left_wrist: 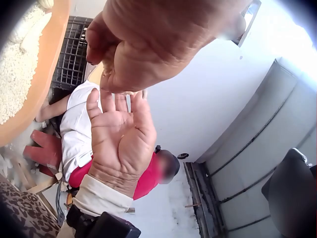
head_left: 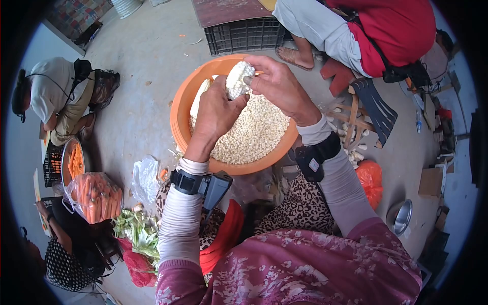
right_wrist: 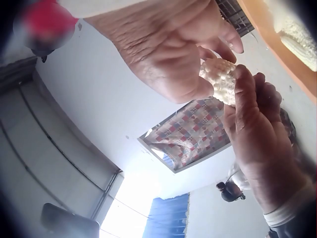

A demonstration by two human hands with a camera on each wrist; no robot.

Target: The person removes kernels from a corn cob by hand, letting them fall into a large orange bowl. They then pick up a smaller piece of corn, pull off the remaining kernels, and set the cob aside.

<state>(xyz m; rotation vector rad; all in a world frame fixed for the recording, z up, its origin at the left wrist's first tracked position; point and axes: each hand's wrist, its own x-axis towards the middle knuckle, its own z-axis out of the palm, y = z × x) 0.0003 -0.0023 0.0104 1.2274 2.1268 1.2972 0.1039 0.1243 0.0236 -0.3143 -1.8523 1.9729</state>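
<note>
A short white corn cob [head_left: 238, 80] is held above an orange tub [head_left: 179, 109] of loose pale kernels [head_left: 249, 132]. The left hand [head_left: 217, 109] grips its lower end, thumb along one side, also plain in the right wrist view [right_wrist: 260, 134]. The right hand [head_left: 284, 86] has its thumb against the kernels and its fingers behind the cob's upper side; in the right wrist view that thumb touches the cob [right_wrist: 220, 82]. Whole cobs [head_left: 199, 101] lie at the tub's left inside edge. In the left wrist view the cob is mostly hidden behind the hands.
Beyond the tub stands a black crate [head_left: 244, 36]. A person in red [head_left: 391, 30] sits at the upper right near a wooden stool [head_left: 351, 119]. Bagged carrots [head_left: 94, 198], corn husks [head_left: 137, 229] and two more people are at the left. A metal bowl [head_left: 403, 217] is at the right.
</note>
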